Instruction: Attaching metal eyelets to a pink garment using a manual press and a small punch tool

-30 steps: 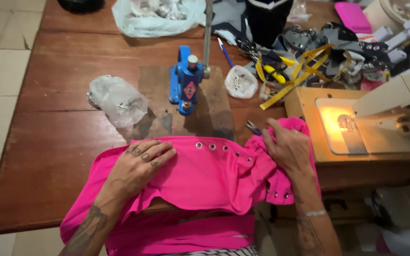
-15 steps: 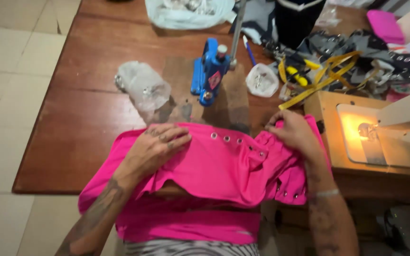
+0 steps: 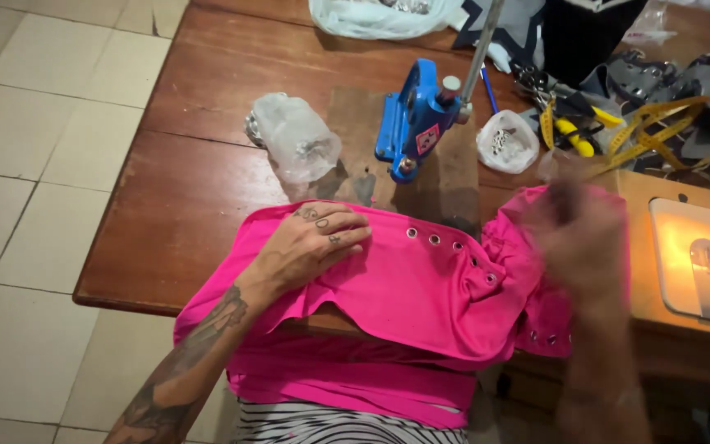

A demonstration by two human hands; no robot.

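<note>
A bright pink fabric piece [image 3: 404,288] with a row of metal eyelets lies over the near edge of the brown wooden table [image 3: 191,156]. My left hand [image 3: 310,242] rests flat on the fabric's left part, fingers spread. My right hand [image 3: 577,234] is blurred by motion over the fabric's right end; whether it grips the cloth is unclear. A blue hand press [image 3: 417,119] stands on a wooden board just beyond the fabric.
Two clear plastic bags of small metal parts [image 3: 293,136] [image 3: 507,140] flank the press. Yellow-handled pliers [image 3: 573,123], a yellow measuring tape [image 3: 659,123] and dark cloth crowd the back right. A lit sewing machine bed [image 3: 696,247] sits at the right. Tiled floor lies left.
The view shifted leftward. My right hand has risen off the fabric's right end and is now blurred with motion. My left hand stays on the fabric.
</note>
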